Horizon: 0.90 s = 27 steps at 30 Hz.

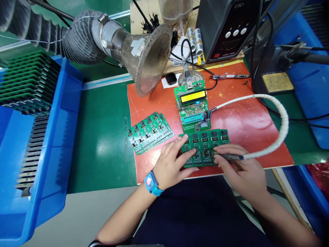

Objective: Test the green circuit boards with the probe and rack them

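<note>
A green circuit board panel (205,140) with a row of small digit displays lies on the red mat. My left hand (172,161), with a blue watch on the wrist, rests on its left part with fingers spread. In my right hand (243,169) is a dark probe (231,156), pinched between thumb and fingers, its tip down at the panel's right part. A white-wrapped cable (282,120) loops from the probe to a programmer board (193,103) with a lit yellow screen, just behind the panel. More panels (150,132) lie overlapped to the left.
A fume extraction funnel (154,61) hangs over the mat's back left. At the left, a blue bin (61,127) holds stacked boards (28,82). Behind stands a black soldering station (226,31); a pen (230,77) and a sponge (277,82) lie toward the right.
</note>
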Each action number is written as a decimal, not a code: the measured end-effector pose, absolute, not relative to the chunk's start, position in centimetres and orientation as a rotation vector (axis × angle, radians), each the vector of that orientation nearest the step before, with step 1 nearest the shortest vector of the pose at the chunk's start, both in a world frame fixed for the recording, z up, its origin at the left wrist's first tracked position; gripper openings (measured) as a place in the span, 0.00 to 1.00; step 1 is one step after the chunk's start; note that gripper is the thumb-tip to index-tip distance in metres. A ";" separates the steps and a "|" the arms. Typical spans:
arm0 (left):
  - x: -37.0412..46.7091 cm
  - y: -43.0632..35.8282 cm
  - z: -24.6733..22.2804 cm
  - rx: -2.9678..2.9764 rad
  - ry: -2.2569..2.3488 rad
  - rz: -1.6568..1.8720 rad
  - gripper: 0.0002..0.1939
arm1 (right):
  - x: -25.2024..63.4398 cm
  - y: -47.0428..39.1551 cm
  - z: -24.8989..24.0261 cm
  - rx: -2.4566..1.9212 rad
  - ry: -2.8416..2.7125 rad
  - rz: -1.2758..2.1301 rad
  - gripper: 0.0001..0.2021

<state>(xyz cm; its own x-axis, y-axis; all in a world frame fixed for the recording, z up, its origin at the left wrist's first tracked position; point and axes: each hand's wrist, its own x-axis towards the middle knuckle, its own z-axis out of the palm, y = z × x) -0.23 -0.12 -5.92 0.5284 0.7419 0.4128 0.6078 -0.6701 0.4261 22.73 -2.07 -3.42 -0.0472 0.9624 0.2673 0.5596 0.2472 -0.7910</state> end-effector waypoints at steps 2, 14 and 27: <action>-0.2 -0.1 -5.9 2.540 1.146 0.849 0.26 | 22.7 -1.9 -3.3 -1.414 -1.757 0.593 0.04; -0.2 -0.2 -5.8 2.515 1.142 0.830 0.26 | 22.3 -2.0 -3.2 -1.462 -1.737 0.525 0.02; -0.2 -0.1 -5.8 2.518 1.139 0.850 0.27 | 22.8 -2.1 -3.8 -1.428 -1.716 0.567 0.04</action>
